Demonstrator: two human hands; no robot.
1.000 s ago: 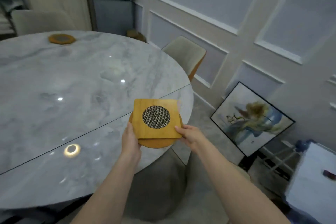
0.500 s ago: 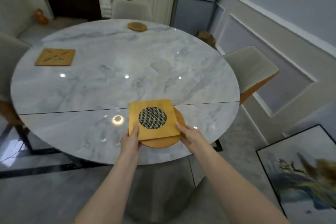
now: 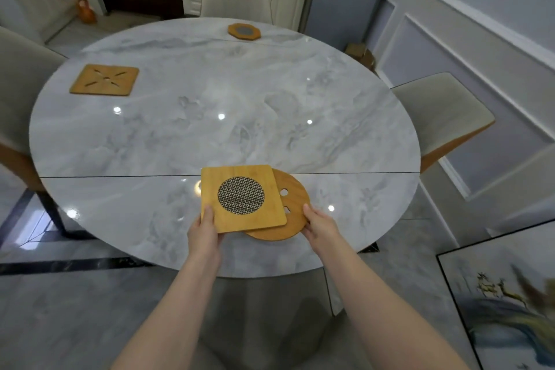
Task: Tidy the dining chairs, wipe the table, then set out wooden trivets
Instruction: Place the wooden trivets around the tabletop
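**Holding two trivets over near table edge**

Gripping a square trivet (image 3: 242, 198) with mesh centre by its near left corner: left hand (image 3: 205, 234), thumb on top, fingers curled beneath. Pinching the near right rim of a round trivet (image 3: 289, 213): right hand (image 3: 320, 225), thumb on top, remaining fingers hidden below. Square piece lying over the round one, shifted left, leaving the round one's right side and two small cut-outs exposed. Both held just above the near part of the round marble table (image 3: 210, 117), close to the seam line crossing it.

Already set out: slotted square trivet (image 3: 104, 80) at far left, octagonal trivet (image 3: 244, 31) at far edge. Well apart from each other.

Around the table: far chair (image 3: 232, 0), right chair (image 3: 441, 117), left chair (image 3: 21, 75). Framed painting (image 3: 507, 294) leaning at lower right.
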